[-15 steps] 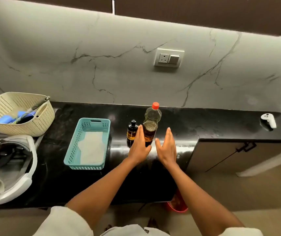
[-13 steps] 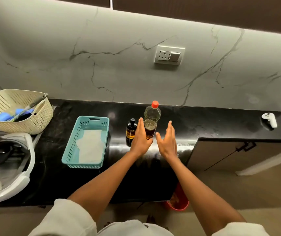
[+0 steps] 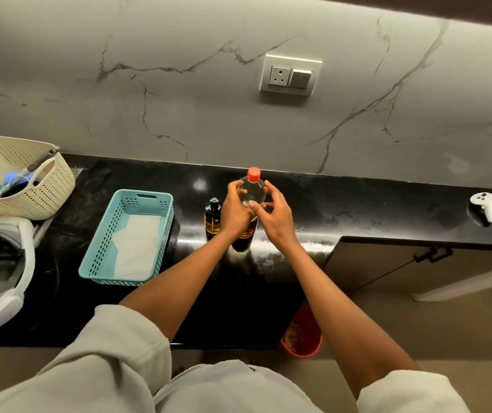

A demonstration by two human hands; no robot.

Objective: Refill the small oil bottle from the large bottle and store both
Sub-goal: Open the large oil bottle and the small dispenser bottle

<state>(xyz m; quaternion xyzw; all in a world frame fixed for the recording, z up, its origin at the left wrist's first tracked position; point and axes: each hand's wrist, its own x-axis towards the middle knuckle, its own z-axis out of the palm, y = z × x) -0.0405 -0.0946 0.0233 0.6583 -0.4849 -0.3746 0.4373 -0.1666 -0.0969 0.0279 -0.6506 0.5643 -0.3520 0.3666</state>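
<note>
On the black countertop, the large oil bottle stands upright; left hand wraps its body, steadying it, while right hand curls loosely alongside, likely heading capward. The small oil bottle waits just left.

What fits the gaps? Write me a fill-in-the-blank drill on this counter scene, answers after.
1. The cap on the large bottle is ____ in colour.
2. The small oil bottle stands between the large bottle and the ____ basket.
3. The left hand and the right hand are at the ____ bottle.
4. On the wall above the counter sits a ____.

Answers: red; teal; large; socket
</note>
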